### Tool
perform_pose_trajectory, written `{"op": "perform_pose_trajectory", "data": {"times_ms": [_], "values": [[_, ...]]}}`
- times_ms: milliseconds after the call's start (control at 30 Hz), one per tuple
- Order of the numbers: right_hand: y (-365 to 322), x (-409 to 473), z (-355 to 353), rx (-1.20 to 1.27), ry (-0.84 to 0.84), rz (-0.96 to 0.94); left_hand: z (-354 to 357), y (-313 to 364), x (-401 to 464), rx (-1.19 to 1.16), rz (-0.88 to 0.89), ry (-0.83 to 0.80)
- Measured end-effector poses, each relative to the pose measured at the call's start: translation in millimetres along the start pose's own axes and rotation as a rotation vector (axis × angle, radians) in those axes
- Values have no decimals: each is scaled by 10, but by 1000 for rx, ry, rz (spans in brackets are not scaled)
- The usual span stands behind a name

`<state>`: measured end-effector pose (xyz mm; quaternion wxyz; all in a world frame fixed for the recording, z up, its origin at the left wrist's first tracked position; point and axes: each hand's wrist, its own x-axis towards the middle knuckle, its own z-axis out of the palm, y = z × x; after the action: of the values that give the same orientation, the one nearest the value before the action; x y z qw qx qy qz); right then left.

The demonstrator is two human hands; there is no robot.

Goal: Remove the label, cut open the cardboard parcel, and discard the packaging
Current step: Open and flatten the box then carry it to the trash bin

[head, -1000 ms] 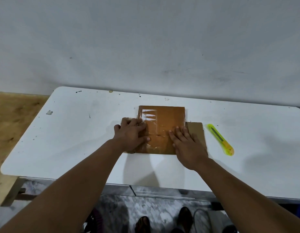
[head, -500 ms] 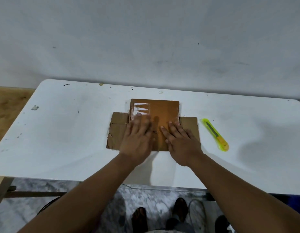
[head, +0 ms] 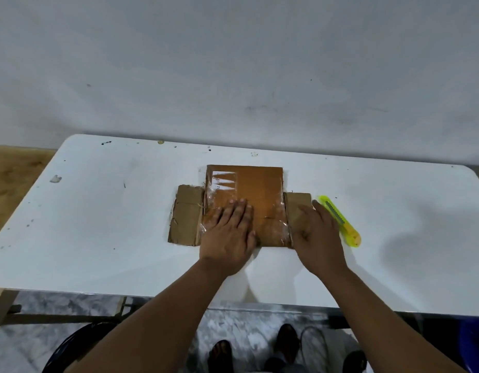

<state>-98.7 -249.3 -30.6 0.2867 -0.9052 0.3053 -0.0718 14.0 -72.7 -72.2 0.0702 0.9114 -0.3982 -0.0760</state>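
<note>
On the parcel [head: 253,189], the right hand [head: 317,234] has shifted toward the cutter [head: 340,221]

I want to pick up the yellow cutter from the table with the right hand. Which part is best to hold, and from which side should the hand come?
Hold the yellow cutter around the middle of its long body, probably coming from above. It lies flat on the white table, slanted, far end toward the parcel, orange end nearest. The right hand is open right beside it; the left hand presses the parcel flat.

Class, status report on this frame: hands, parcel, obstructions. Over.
Left hand flat on brown taped cardboard parcel. Right hand open over right flap, beside yellow-green utility knife. Nothing obstructing.
</note>
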Motion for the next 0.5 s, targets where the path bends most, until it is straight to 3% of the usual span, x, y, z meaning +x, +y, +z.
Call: {"op": "perform_pose_trajectory", "data": {"times_ms": [67,267,500], "values": [[54,-77,-26,51,-45,106,3,-3,-1,-5,2,5],[-15,-31,-158,531,5,351,-16,3,-3,0,-1,-10],[-216,-96,-40,285,-168,-89,8,-6,4,-1,-2,-1]]}}
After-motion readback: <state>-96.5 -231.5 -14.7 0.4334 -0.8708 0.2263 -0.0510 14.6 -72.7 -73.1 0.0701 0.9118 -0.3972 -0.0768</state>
